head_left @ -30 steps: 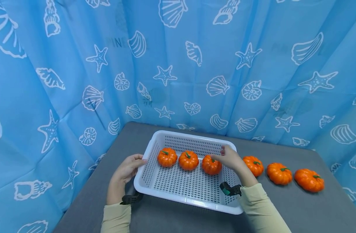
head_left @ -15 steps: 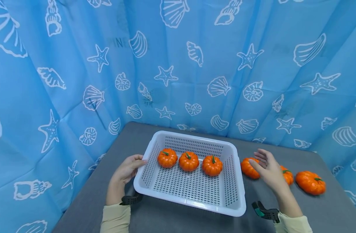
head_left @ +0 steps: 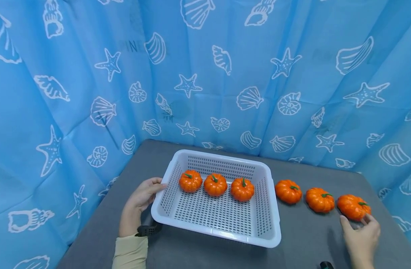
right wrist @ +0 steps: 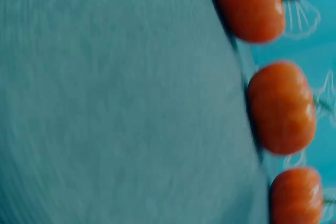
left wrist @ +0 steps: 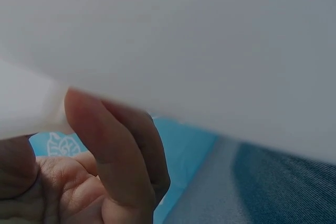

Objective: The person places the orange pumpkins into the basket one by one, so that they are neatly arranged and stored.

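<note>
My left hand [head_left: 145, 193] grips the left rim of a white perforated plastic basket [head_left: 218, 232]. In the left wrist view its curled fingers [left wrist: 113, 145] press against the pale basket wall [left wrist: 173, 40]. A row of three small orange pumpkins [head_left: 215, 185] with green stems sits in the basket. To the right of it, more pumpkins stand in a line on the table: a near one [head_left: 288, 191], a middle one [head_left: 320, 200] and the rightmost one [head_left: 353, 206]. My right hand [head_left: 361, 237], thumb and fingers apart, reaches the front of the rightmost pumpkin; the right wrist view does not show this hand.
A dark grey cloth covers the table [head_left: 302, 239]. Blue curtains [head_left: 205, 93] with white shell and starfish prints hang right behind the table and along its left side. The basket's right rim is close to the nearest loose pumpkin.
My right hand has left the third pumpkin in the basket and moved right, past the nearer loose pumpkins, to the rightmost one. The left hand stays on the basket rim.
</note>
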Demonstrator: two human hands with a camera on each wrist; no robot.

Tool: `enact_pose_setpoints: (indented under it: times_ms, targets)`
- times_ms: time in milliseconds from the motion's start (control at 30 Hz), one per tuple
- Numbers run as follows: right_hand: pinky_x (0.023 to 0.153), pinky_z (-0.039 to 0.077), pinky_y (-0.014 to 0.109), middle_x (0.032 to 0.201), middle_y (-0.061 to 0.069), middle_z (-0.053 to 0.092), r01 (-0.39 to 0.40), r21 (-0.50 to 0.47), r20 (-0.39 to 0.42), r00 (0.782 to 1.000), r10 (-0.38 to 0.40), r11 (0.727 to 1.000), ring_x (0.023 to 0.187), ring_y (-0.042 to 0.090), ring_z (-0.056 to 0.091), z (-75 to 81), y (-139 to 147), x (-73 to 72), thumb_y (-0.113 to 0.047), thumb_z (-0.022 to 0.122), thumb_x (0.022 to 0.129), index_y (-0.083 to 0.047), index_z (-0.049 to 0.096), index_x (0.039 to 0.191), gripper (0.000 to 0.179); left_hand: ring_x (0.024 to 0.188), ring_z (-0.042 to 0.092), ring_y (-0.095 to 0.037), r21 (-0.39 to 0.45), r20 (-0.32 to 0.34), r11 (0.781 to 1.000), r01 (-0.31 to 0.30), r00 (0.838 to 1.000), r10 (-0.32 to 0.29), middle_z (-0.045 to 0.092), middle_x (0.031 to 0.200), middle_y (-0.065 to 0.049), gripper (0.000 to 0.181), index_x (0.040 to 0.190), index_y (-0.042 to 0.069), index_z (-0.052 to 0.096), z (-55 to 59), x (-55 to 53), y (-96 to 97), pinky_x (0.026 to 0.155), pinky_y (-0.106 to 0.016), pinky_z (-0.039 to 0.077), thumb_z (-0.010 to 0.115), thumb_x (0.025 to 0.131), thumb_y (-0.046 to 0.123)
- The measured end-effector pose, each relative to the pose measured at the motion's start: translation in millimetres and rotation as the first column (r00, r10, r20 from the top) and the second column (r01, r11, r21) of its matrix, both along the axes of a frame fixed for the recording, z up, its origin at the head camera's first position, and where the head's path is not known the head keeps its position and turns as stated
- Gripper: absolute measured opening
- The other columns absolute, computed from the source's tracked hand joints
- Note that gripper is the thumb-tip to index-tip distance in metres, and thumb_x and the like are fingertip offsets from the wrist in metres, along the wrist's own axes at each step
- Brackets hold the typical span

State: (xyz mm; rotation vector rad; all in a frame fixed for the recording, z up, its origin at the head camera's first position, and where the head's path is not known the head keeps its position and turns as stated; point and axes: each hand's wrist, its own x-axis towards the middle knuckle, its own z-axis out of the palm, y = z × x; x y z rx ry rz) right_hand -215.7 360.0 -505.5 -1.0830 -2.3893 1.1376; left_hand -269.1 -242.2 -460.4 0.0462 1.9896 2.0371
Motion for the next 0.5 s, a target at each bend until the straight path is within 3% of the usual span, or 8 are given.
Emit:
enact_pose_setpoints:
  times_ms: [133,233,333,500]
  targets:
    - [0.106,0.021,0.051,0.145,0.022,0.003,0.131,-0.195,0.004,0.991,-0.132,0.972,0.132,0.039,0.013,8.2,3,11.1,-0.033,0.050,0.085,-0.006,-0.001,0.140,0.080,0.086,0.064,-0.029,-0.006,0.017,0.999,-0.034,0.999,0.034,0.058,0.108,-0.022,0.043,0.113,-0.005,0.046,-0.5,0.2,1.1,0.073,-0.042,0.053,0.061,0.084,0.023]
    - [0.109,0.015,0.048,0.146,0.021,0.000,0.174,-0.278,0.023,0.984,-0.174,0.945,0.135,0.036,0.007,4.9,8,10.4,-0.033,0.051,0.085,-0.009,-0.005,0.139,0.081,0.088,0.063,-0.030,-0.008,0.022,0.999,-0.042,0.999,0.042,0.057,0.111,-0.022,0.044,0.114,-0.005,0.046,-0.8,-0.1,1.3,0.075,-0.044,0.052,0.061,0.084,0.024]
    - [0.109,0.016,0.048,0.146,0.022,0.002,0.169,-0.278,-0.001,0.984,-0.177,0.946,0.135,0.036,0.007,-3.0,14,6.0,-0.034,0.051,0.084,-0.008,-0.005,0.139,0.083,0.090,0.063,-0.031,-0.010,0.024,0.999,-0.042,0.999,0.043,0.055,0.113,-0.023,0.045,0.115,-0.005,0.046,-1.2,0.4,1.7,0.077,-0.044,0.051,0.062,0.084,0.025]
    - [0.108,0.014,0.051,0.146,0.026,-0.004,0.071,-0.205,-0.024,0.997,-0.078,0.976,0.135,0.039,0.003,-10.3,25,-3.7,-0.042,0.053,0.081,-0.003,-0.010,0.140,0.094,0.092,0.062,-0.032,-0.004,0.026,0.999,-0.045,0.999,0.045,0.053,0.116,-0.024,0.046,0.115,-0.005,0.046,-0.5,1.1,2.4,0.078,-0.044,0.051,0.062,0.084,0.024]
